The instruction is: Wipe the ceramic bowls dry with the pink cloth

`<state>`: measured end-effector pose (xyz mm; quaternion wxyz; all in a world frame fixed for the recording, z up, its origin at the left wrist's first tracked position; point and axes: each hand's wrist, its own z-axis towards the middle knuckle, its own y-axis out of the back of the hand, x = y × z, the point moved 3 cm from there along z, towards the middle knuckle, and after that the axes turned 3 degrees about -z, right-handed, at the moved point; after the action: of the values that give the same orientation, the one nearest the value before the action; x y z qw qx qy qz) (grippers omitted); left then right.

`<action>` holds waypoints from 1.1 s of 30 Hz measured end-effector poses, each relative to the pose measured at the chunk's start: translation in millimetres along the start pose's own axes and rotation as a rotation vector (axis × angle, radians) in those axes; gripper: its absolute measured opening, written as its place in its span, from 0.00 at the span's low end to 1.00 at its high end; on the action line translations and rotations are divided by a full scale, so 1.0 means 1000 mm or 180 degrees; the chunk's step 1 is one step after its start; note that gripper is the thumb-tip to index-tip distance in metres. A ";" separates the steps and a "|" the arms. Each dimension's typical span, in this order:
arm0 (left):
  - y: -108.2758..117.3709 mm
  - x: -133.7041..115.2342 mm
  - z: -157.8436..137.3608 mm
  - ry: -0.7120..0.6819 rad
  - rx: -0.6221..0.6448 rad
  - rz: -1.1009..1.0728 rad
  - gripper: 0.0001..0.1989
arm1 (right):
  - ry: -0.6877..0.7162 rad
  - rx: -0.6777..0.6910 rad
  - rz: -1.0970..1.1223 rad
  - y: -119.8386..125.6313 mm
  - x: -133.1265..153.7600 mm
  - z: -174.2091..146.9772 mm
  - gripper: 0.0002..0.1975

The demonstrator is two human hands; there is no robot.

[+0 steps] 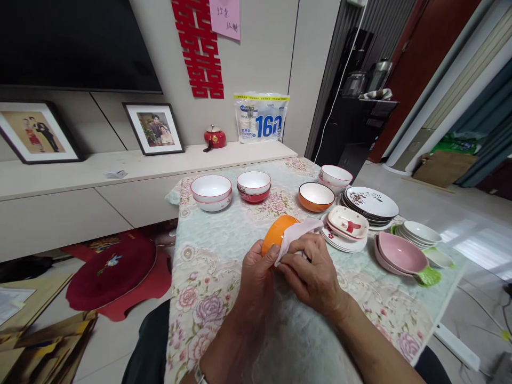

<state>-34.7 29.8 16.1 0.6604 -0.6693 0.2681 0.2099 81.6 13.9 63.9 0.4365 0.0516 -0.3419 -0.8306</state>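
Observation:
Above the near middle of the table, my left hand (258,269) grips an orange bowl (277,233) by its edge, thumb on the near side. The bowl is tilted with its orange outside facing me; its inside is hidden. Bunched in my right hand (312,269) is a pale pinkish cloth (298,232), pressed against the bowl's right side. The right fingers are curled around the cloth. Both hands nearly meet at the bowl's lower edge. Beyond them stands another orange bowl (316,197) with a white inside and dark rim.
A floral tablecloth (208,298) covers the table. Stacked white bowls (211,189) and red-and-white bowls (254,186) stand at the back left. To the right are rectangular dishes (347,223), stacked plates (372,202), pink bowls (402,253) and more white bowls (335,176). A red stool (114,272) stands left.

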 end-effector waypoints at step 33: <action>0.001 0.003 -0.002 0.0098 0.0102 0.0382 0.14 | -0.2779 -0.0663 0.1578 -0.004 -0.069 -0.021 0.19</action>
<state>-33.4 27.7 13.4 0.6530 -0.6445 0.3212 0.2345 129.1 57.0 30.9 0.4397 -0.4265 -0.4096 -0.6760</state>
